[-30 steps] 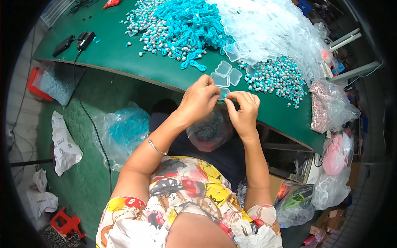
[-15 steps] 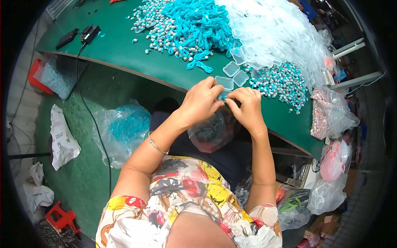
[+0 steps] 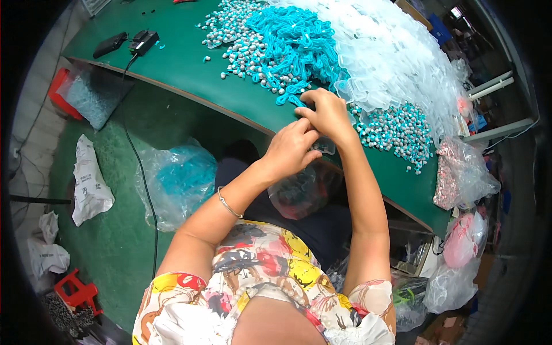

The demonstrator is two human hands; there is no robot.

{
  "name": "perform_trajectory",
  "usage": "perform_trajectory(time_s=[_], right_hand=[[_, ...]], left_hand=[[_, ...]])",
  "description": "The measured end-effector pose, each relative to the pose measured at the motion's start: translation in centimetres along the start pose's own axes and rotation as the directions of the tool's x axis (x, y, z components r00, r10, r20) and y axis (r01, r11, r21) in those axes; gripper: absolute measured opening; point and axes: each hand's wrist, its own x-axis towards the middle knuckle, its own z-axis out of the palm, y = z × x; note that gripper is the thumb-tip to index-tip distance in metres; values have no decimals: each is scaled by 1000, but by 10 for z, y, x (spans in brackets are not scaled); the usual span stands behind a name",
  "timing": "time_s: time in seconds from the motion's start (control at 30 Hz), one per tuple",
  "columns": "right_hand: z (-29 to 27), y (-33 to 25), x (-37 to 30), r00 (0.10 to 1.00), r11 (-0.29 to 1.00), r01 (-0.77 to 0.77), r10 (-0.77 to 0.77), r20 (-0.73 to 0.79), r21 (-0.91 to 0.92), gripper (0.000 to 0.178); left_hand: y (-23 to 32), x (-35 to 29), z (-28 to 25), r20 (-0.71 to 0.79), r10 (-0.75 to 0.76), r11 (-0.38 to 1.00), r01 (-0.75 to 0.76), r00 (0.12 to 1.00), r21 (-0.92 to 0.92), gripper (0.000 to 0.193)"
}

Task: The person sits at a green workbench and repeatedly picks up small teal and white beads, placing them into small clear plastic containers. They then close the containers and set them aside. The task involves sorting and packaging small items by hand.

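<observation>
Near the table's front edge, my left hand [image 3: 289,147] has its fingers curled in; what they hold, if anything, is hidden. Just beyond it, my right hand [image 3: 328,117] reaches across with thumb and forefinger at the end of a bright blue cord bundle [image 3: 291,96], which lies at the near tip of a heap of such cords [image 3: 299,43]. A small clear plastic box [image 3: 324,145] shows partly beneath my hands. To the right of my right hand spreads a pile of small grey-and-blue beadlike pieces [image 3: 397,133].
A big mound of clear plastic boxes [image 3: 391,63] covers the table's far right. More grey-and-blue pieces [image 3: 241,54] lie left of the cords. A black device with a cable [image 3: 142,42] sits at the left on the green table [image 3: 190,75]. Plastic bags [image 3: 178,184] stand below.
My right hand has moved forward, away from my body, to the blue cords. My left hand has drawn slightly nearer its wrist, and the clear boxes are now mostly covered. The view has shifted a little.
</observation>
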Motion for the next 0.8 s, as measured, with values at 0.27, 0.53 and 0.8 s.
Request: perform_trajectory(time_s=[0.27,0.53,0.8], right_hand=[[-23,8,-27,990,972,-47,75,-116,232,15],[-54,17,-99,981,845,-164,196,-9,509,15],[-46,18,-78,962,838,-255,171,213,482,13]], left_hand=[[-1,-3,0,68,-70,997,71,995,-12,39],[0,0,-3,63,-104,994,107,993,-36,44],[-3,3,-3,81,-118,992,122,990,-41,45]])
